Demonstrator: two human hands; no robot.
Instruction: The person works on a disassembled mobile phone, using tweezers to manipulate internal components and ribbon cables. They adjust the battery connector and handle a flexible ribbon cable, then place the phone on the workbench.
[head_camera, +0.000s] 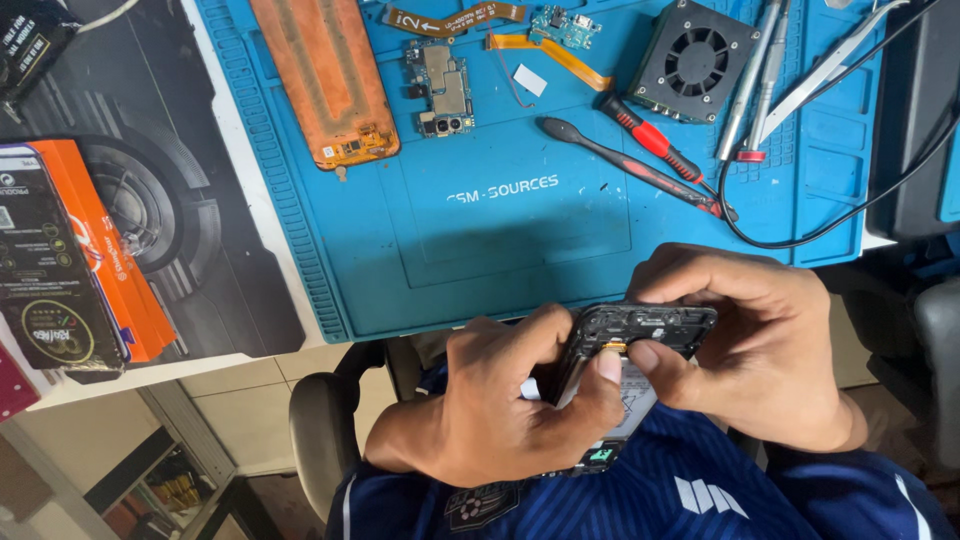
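A black opened phone body (640, 330) is held over my lap, just below the front edge of the blue work mat (500, 250). My left hand (490, 400) grips its lower left side, the thumb pressing near a small orange connector. My right hand (750, 350) grips the upper right end, thumb and fingers pinched on the frame. Both hands hide much of the phone.
On the mat lie an orange-backed screen panel (325, 80), a circuit board (445, 90), flex cables (550, 50), a small black fan unit (693, 60), red-handled screwdrivers (640, 150), tweezers (830, 60) and a black cable (850, 210). An orange and black box (70, 260) stands at left.
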